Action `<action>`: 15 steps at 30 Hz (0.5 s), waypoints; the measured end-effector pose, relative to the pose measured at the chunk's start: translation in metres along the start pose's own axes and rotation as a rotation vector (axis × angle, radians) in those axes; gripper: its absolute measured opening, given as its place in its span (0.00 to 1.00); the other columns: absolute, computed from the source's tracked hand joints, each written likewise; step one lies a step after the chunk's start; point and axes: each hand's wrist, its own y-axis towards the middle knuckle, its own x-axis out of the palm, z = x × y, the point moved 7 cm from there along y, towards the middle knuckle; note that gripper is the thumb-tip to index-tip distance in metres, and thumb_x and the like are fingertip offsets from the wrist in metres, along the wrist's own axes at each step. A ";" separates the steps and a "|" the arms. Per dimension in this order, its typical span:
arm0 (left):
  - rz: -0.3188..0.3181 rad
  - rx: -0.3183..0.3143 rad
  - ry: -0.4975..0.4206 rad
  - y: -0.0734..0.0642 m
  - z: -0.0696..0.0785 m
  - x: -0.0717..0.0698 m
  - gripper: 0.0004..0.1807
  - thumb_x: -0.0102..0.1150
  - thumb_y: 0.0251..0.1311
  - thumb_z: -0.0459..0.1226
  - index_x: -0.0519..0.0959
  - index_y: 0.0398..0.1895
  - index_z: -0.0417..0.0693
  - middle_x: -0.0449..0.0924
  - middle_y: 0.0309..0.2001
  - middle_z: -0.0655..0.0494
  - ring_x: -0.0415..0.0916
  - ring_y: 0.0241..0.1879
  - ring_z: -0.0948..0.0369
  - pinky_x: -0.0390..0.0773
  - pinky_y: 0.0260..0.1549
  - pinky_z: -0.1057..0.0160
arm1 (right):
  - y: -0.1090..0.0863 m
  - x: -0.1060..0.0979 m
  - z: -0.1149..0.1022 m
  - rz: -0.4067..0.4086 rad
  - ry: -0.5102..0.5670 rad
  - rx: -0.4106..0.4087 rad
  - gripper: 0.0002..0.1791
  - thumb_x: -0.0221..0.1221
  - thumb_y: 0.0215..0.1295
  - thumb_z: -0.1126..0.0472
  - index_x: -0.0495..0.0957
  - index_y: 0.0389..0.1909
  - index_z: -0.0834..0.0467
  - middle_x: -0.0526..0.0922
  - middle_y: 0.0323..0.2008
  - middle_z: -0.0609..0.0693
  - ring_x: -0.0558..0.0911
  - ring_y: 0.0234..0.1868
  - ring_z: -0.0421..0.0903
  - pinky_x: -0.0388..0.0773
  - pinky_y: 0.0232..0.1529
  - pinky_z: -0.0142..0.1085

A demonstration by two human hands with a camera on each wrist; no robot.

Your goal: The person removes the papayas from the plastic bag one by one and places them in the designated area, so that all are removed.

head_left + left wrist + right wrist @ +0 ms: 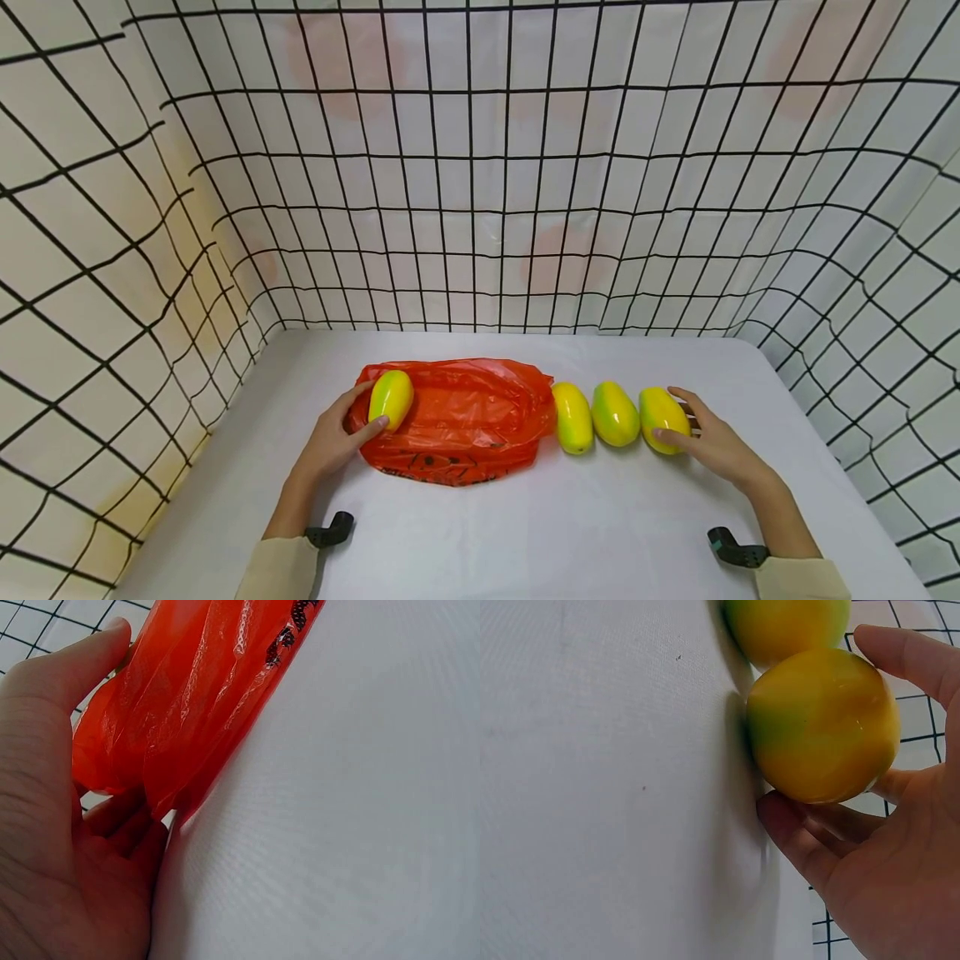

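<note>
A flattened red plastic bag [468, 412] with black printing lies left of the table's middle. On its left end rests a yellow-green mango [392, 400], and my left hand [336, 435] holds it from the left, thumb at the near side. In the left wrist view the bag [176, 705] hides most of that mango, and the fingers reach behind the bag's edge. My right hand [716, 443] grips the rightmost mango [663, 419] from its right side. That mango [821, 727] sits between thumb and curled fingers in the right wrist view, on the table.
Two more mangoes, a middle one [616, 414] and one beside the bag [573, 419], stand in a row left of the right hand's mango. The white table [570, 533] is enclosed by black wire grid [487, 208] at the back and sides.
</note>
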 end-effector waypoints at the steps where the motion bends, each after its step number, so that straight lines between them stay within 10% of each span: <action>1: 0.001 0.001 -0.002 0.000 0.000 0.000 0.49 0.65 0.57 0.64 0.59 0.80 0.65 0.58 0.80 0.45 0.56 0.77 0.41 0.69 0.68 0.33 | 0.000 0.000 0.000 0.001 0.001 -0.001 0.53 0.60 0.69 0.36 0.43 0.83 0.54 0.58 0.75 0.72 0.66 0.69 0.71 0.74 0.59 0.70; 15: -0.006 -0.003 0.013 -0.001 0.000 -0.001 0.48 0.65 0.59 0.63 0.58 0.81 0.65 0.57 0.80 0.44 0.55 0.78 0.40 0.69 0.68 0.33 | -0.001 -0.001 0.002 0.004 0.009 -0.013 0.51 0.56 0.72 0.34 0.43 0.82 0.55 0.56 0.76 0.72 0.63 0.71 0.73 0.69 0.60 0.74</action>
